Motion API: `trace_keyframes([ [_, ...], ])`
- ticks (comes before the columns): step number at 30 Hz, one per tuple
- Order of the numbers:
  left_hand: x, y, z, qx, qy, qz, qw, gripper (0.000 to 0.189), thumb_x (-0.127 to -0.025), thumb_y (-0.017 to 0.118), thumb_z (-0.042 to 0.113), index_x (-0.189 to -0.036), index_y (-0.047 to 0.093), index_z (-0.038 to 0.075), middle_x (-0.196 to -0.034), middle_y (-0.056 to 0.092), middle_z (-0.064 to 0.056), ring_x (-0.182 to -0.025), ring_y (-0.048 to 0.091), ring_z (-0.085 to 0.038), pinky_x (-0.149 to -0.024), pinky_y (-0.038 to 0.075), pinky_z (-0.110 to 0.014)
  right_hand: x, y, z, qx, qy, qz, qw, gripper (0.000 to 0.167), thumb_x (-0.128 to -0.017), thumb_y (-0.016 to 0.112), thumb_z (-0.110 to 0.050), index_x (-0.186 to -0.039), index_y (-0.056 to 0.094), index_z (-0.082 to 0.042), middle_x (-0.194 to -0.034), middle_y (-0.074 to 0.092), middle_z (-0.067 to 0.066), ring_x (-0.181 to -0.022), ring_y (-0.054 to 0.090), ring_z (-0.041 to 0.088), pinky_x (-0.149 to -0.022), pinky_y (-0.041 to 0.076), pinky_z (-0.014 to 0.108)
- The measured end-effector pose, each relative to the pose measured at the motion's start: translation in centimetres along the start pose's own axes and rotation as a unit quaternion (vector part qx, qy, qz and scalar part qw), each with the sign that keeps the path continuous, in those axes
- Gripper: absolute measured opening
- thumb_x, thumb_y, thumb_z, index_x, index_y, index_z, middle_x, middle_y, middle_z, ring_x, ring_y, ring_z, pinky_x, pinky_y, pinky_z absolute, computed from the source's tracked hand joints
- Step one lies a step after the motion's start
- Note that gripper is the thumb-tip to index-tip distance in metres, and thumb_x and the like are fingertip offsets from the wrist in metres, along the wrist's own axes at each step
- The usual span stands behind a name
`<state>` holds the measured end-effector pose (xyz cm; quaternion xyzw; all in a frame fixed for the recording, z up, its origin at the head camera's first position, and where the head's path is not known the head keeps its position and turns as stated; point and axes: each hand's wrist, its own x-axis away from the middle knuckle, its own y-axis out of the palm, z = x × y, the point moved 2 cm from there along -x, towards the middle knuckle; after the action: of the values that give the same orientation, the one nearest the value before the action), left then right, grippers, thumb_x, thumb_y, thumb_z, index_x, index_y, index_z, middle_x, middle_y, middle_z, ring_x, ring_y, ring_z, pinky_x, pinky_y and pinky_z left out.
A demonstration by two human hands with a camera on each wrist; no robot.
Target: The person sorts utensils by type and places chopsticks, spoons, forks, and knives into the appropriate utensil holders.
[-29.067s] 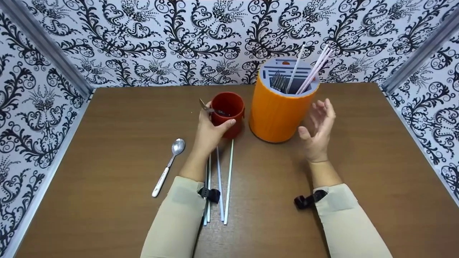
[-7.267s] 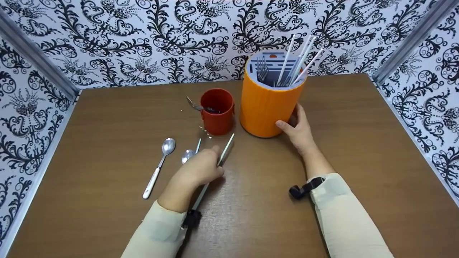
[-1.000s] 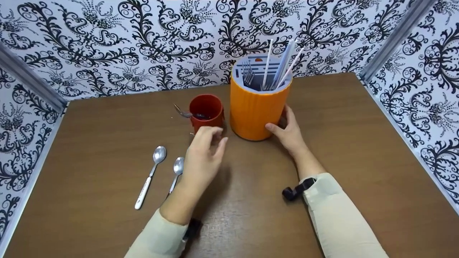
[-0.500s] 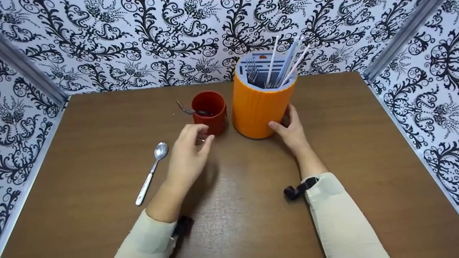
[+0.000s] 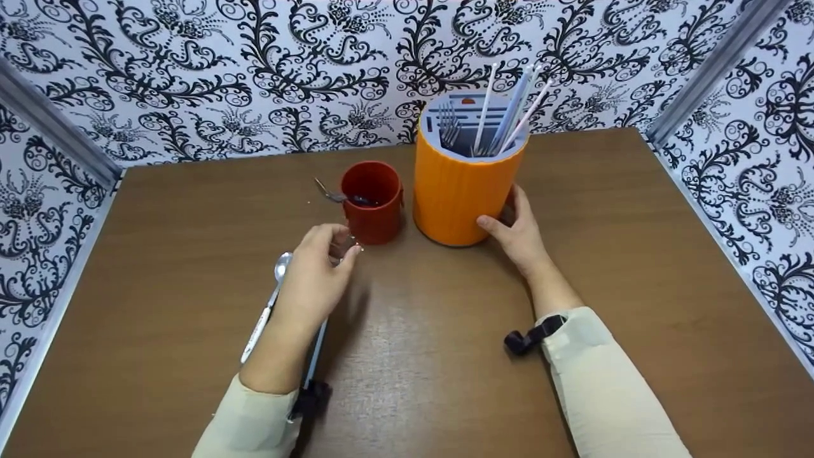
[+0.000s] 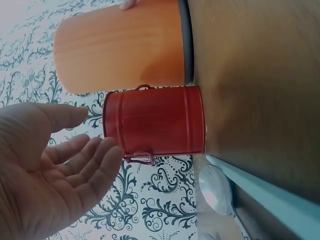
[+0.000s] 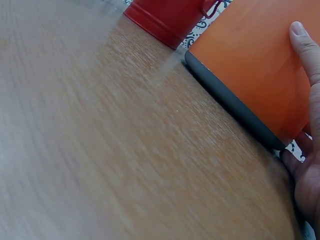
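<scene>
My left hand [image 5: 315, 273] is above the table, in front of and left of the red cup [image 5: 374, 219]. In the left wrist view its fingers [image 6: 95, 170] are loosely bent, with nothing in them. A pale blue chopstick [image 5: 316, 353] lies on the table, partly hidden under the left forearm. Beside that arm is a white-handled spoon [image 5: 256, 334]; a spoon bowl [image 6: 216, 187] also shows near the chopstick in the left wrist view. My right hand [image 5: 518, 238] grips the orange cutlery holder [image 5: 464, 197] low on its right side, thumb in front.
Forks [image 5: 449, 127] and several upright chopsticks [image 5: 486, 105] stand in the holder's slotted top. A fork [image 5: 331, 192] leans out of the cup's left rim. Behind the brown table [image 5: 445, 381] rises a patterned wall [image 5: 267, 76].
My left hand has moved left, away from the cup's front, bringing the blue chopstick into view beside its wrist. The second spoon is now hidden from the head view. My right hand keeps its grip.
</scene>
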<state>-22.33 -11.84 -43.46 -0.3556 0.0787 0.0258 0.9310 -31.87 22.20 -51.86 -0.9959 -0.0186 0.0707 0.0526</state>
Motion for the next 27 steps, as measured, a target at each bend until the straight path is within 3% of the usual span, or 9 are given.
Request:
trace_keyframes([
  [5,0.2,-0.2,-0.8,-0.033,-0.025,-0.028,0.9987,0.032,-0.097,0.072,0.017,-0.124,0.063,0.001,-0.116,0.066,-0.015,-0.101,0.069,-0.028,-0.088,0.061,-0.042,-0.1,0.0,0.1,0.004,0.003,0.0,1.0,0.097,-0.091,0.081,-0.031,-0.165,0.02,-0.012,-0.167,0.035,0.011,-0.15,0.04,0.026,-0.126,0.032,0.045],
  [8,0.4,-0.2,-1.6,-0.066,-0.04,-0.063,0.9951,0.038,-0.097,0.071,0.018,-0.128,0.061,-0.002,-0.117,0.066,-0.017,-0.102,0.069,-0.03,-0.089,0.06,-0.045,-0.1,0.0,0.2,0.004,0.002,0.001,1.0,0.097,-0.091,0.081,-0.031,-0.165,0.021,-0.012,-0.166,0.035,0.011,-0.15,0.04,0.026,-0.127,0.032,0.045],
  [12,0.7,-0.3,-2.7,-0.117,-0.06,-0.113,0.9849,0.042,-0.096,0.072,0.019,-0.127,0.058,-0.006,-0.114,0.067,-0.021,-0.098,0.068,-0.032,-0.09,0.059,-0.05,0.0,0.0,0.1,0.0,0.0,0.0,1.0,0.098,-0.091,0.081,-0.032,-0.165,0.021,-0.012,-0.166,0.035,0.011,-0.15,0.04,0.026,-0.127,0.032,0.045],
  [17,1.2,-0.4,-3.3,-0.155,-0.078,-0.157,0.9722,0.04,-0.09,0.077,0.02,-0.115,0.057,-0.004,-0.099,0.069,-0.017,-0.085,0.066,-0.03,-0.084,0.058,-0.051,-0.1,-0.1,0.1,0.003,0.004,-0.004,1.0,0.097,-0.092,0.079,-0.033,-0.166,0.018,-0.013,-0.166,0.034,0.01,-0.149,0.04,0.027,-0.126,0.033,0.046],
  [22,1.7,-0.2,-3.5,-0.182,-0.078,-0.183,0.9631,0.035,-0.086,0.08,0.018,-0.106,0.059,-0.002,-0.089,0.069,-0.014,-0.077,0.064,-0.027,-0.078,0.057,-0.05,0.0,-0.1,0.0,0.011,0.01,-0.003,0.9999,0.096,-0.093,0.078,-0.033,-0.166,0.018,-0.014,-0.167,0.034,0.008,-0.149,0.04,0.026,-0.127,0.033,0.045],
  [27,1.8,-0.2,-3.4,-0.195,-0.055,-0.184,0.9619,0.028,-0.083,0.08,0.014,-0.096,0.063,-0.003,-0.084,0.068,-0.014,-0.075,0.062,-0.027,-0.075,0.057,-0.051,0.0,0.0,0.0,0.016,0.016,-0.002,0.9997,0.096,-0.094,0.078,-0.032,-0.166,0.017,-0.015,-0.168,0.032,0.008,-0.15,0.04,0.025,-0.127,0.033,0.045],
])
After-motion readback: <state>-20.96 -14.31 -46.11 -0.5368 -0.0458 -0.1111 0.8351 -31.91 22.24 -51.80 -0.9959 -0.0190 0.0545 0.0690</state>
